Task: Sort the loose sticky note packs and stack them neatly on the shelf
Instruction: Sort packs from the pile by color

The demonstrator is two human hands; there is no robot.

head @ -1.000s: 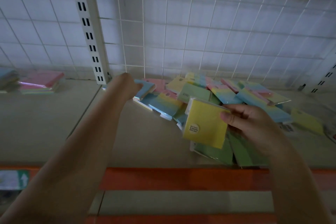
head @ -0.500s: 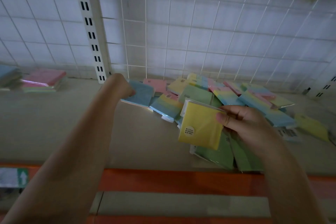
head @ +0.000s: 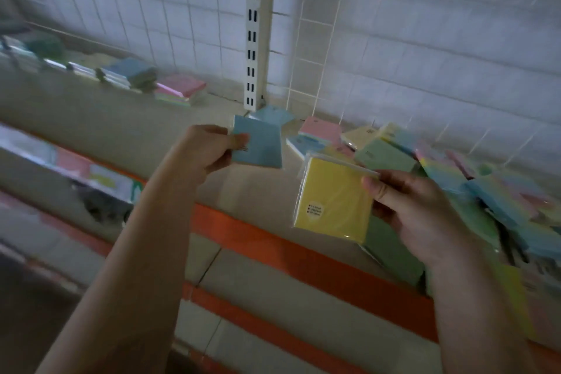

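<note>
The print on the round label (head: 315, 210) of the yellow pack (head: 332, 200) is too small to read. The right hand (head: 425, 215) covers that pack's right edge and part of the green packs (head: 394, 249) beneath it. The loose pile (head: 485, 191) runs off the right edge, its far packs smeared by blur. The stacks (head: 127, 76) along the shelf (head: 127, 130) at left are blurred, so their count cannot be told. The left hand (head: 206, 149) hides the left edge of the blue pack (head: 259, 146).
</note>
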